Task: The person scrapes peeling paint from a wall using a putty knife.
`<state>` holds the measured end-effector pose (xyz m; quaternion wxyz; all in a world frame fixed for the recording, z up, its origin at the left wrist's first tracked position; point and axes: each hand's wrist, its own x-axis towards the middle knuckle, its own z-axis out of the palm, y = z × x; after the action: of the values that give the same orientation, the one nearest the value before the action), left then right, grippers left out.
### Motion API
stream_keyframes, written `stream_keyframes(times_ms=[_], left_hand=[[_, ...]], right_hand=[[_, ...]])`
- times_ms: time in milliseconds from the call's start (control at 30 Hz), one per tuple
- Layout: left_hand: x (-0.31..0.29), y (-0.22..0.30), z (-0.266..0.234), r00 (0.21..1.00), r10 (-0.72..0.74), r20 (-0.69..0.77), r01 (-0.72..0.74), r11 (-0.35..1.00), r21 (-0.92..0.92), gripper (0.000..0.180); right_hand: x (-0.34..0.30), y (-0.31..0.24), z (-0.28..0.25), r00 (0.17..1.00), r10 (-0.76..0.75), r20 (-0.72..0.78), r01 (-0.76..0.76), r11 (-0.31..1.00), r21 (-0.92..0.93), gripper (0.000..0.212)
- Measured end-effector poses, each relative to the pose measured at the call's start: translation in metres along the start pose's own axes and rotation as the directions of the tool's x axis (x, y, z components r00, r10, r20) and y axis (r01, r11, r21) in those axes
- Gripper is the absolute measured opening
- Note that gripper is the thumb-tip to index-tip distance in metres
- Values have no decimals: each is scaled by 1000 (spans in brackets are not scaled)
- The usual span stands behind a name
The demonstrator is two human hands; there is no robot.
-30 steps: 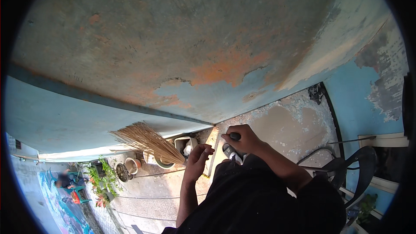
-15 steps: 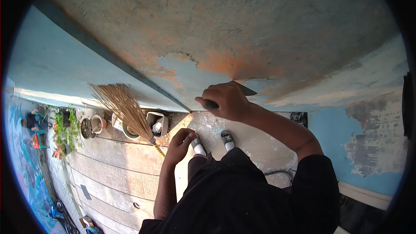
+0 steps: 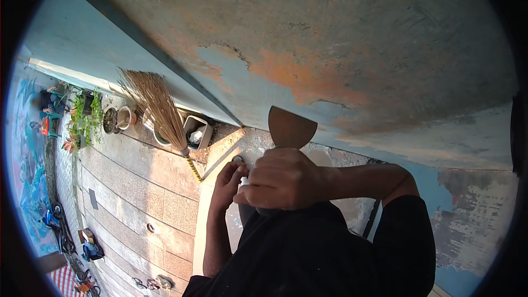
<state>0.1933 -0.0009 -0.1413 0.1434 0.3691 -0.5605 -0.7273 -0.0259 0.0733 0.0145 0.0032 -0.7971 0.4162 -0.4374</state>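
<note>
My right hand (image 3: 283, 179) is closed round the handle of a wide-bladed scraper (image 3: 290, 126). Its brown blade points up at the wall (image 3: 308, 38), close to a spot where blue paint has peeled off to orange and grey patches. My left hand (image 3: 227, 180) hangs lower at my side with loosely curled fingers and nothing in it. A black sleeve covers my right upper arm, and my dark clothing fills the lower middle of the view.
A straw broom (image 3: 159, 110) leans against the base of the wall. Beside it are a square planter box (image 3: 198, 132), several pots (image 3: 124, 116) and green plants (image 3: 82, 121). Footwear (image 3: 91, 250) lies on the tiled floor (image 3: 137, 198) at the lower left.
My right hand has risen in front of the wall, and the scraper blade now shows above my fist. The view has swung left and down along the wall.
</note>
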Motion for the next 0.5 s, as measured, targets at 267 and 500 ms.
stream_keyframes(times_ms=[267, 500], left_hand=[[-12, 10, -6, 1000, -3, -25, 4, 1000, 31, 25], [-15, 15, -16, 996, -27, -82, 33, 997, 68, 26]], right_hand=[[-3, -2, 10, 1000, -1, -20, 1, 1000, -27, 27], [-3, 16, 23, 999, 41, 5, -41, 994, -106, 15]])
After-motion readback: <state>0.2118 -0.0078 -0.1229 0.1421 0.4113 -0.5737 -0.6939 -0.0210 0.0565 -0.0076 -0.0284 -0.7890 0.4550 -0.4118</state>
